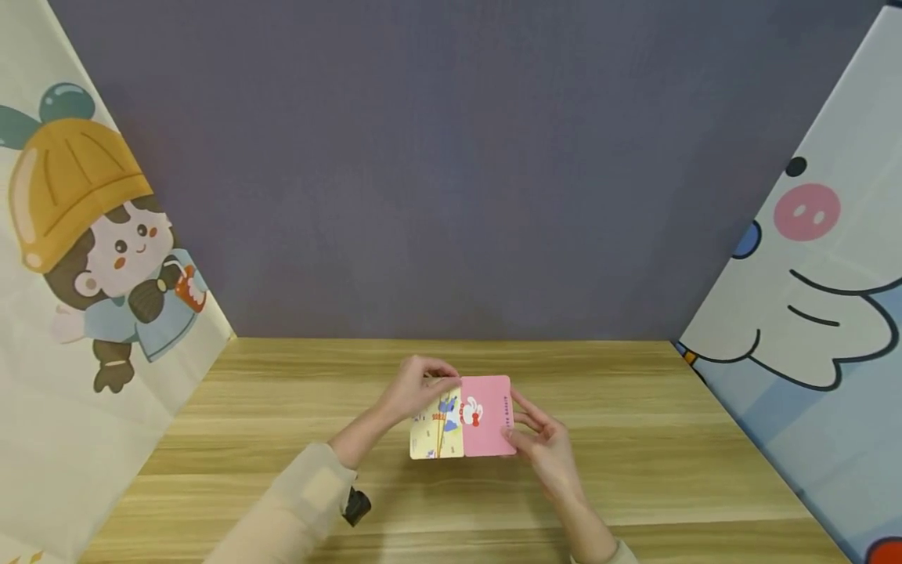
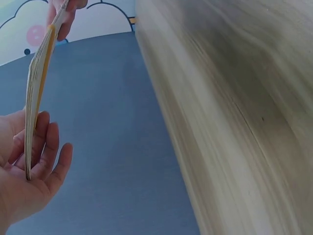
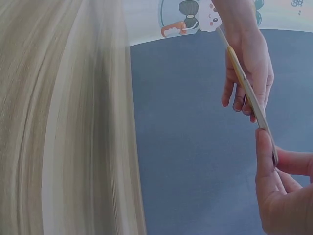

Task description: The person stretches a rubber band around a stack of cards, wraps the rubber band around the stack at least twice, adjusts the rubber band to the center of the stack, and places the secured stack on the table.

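Observation:
A small open book (image 1: 488, 415) is held up above the wooden table. Its right side is pink with a white rabbit that wears a red bow; its left side is pale yellow with small coloured drawings. My left hand (image 1: 416, 388) holds the upper left part, the thumb lying over the page near the middle. On the pink side, my right hand (image 1: 550, 450) pinches the outer edge between thumb and fingers. Seen edge-on in the left wrist view, the book (image 2: 36, 88) shows several thick leaves between the hands. The right wrist view shows the right thumb and fingers gripping its near end.
The wood-grain table (image 1: 282, 407) meets a dark grey panel (image 1: 451, 172) at the back. Printed cartoon sheets stand at both sides, a child in a yellow hat (image 1: 81, 188) on the left. A black device (image 1: 356, 506) is at my left wrist.

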Demonstrator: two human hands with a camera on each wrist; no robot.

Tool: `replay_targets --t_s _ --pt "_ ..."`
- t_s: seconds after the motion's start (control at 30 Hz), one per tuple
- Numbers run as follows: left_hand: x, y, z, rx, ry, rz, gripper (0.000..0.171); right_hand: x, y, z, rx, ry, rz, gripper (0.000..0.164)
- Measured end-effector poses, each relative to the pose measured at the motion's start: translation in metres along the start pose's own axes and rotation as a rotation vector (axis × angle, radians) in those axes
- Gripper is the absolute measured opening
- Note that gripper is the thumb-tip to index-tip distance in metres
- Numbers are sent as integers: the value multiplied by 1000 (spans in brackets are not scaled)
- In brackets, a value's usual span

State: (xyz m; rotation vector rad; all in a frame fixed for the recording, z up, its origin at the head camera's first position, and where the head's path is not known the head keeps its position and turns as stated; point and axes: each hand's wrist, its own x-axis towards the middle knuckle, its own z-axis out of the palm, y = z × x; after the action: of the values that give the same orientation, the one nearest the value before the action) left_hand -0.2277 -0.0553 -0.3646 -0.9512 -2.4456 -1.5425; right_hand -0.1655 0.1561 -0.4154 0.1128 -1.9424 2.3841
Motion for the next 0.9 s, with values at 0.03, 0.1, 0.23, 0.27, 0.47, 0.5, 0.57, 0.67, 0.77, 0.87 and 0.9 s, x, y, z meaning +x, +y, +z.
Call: replay_targets --t_s 0.03,0.1,0.23,0.27,0.47,0.5,0.57,0.67,0.77,0.87,0.9 --pt "1 -4 0 5 -4 1 11 6 14 -8 5 -28 -29 58" --pt "3 -9 0 16 -3 7 11 18 43 -25 25 -70 -72 60" --pt "6 -14 -5 17 12 12 10 39 92 -52 16 -114 -123 63" --pt "6 -14 -7 18 19 17 10 36 84 -48 10 -98 -114 64" --pt "6 -15 -14 49 22 -17 7 5 10 -10 -14 -29 -70 62" --pt "6 -16 -14 52 23 -20 7 2 2 -6 -14 -13 -48 61" --pt "6 -17 -12 37 26 -27 7 -1 -5 -2 -8 11 -24 60" --pt "5 -16 -8 6 35 -34 8 1 2 -4 -16 2 -38 60" --pt "4 -5 -4 -24 45 -39 9 14 37 -22 11 -88 -138 59" --pt "3 9 -4 -32 57 -48 9 23 57 -35 55 -159 -207 59" --pt "3 14 -5 -35 60 -50 8 24 60 -37 60 -165 -210 59"
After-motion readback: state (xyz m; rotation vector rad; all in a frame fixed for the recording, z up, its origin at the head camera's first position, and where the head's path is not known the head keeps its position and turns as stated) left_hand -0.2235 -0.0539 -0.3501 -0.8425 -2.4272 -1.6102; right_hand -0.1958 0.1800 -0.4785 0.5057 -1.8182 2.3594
